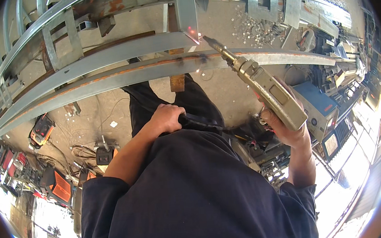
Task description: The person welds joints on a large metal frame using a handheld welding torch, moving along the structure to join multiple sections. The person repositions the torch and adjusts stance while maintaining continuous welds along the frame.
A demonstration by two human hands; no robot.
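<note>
My right hand is wrapped round the rear of a tan handheld laser welding gun. Its narrow nozzle points up and to the left, close to the corner of a galvanized steel frame. Red light spots show on the metal just beside the nozzle tip. At my waist, my left hand is closed with its fingers curled over dark cloth or a strap; what exactly lies in it is hidden. Below the frame's corner a long steel rail with a rusty line runs across, with dark scorch marks near the gun.
Metal offcuts litter the floor at the upper right. A blue-topped machine stands beyond my right hand. To the left are orange-and-black machines and coiled cables. A rusty bar sticks out under the rail toward my legs.
</note>
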